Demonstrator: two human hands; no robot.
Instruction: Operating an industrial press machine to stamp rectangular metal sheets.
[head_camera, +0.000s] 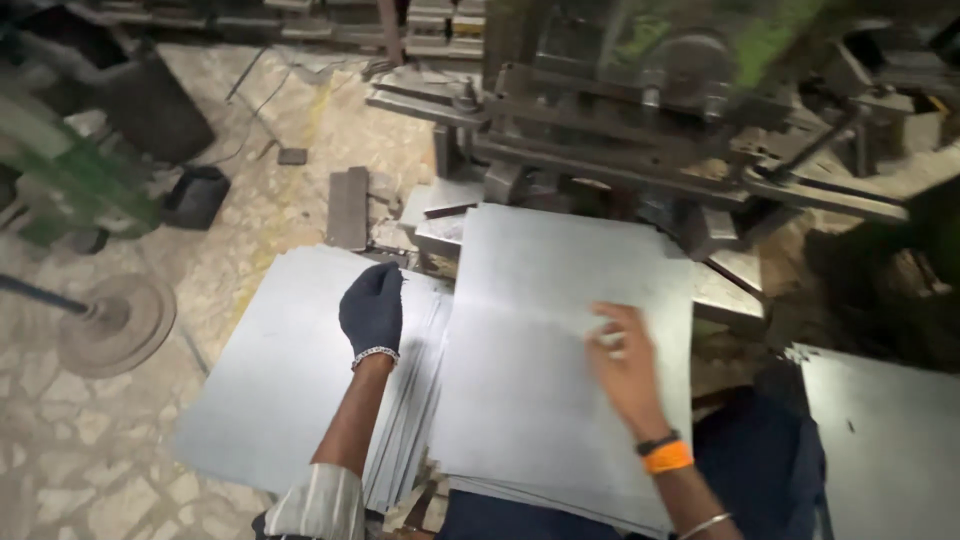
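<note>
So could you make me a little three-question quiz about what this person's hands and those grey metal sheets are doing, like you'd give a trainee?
1. True or false: the left hand wears a dark glove.
2. Which pile does the bare right hand press on?
A. the left stack of sheets
B. the middle stack of sheets
C. the lone sheet at far right
3. Fill in: the far edge of the middle stack points toward the grey-green ____.

Key:
1. True. It rests flat on the left stack, near its inner edge.
2. B. The right hand lies flat on the top sheet.
3. Machine. It is a heavy metal machine just beyond the sheets.
</note>
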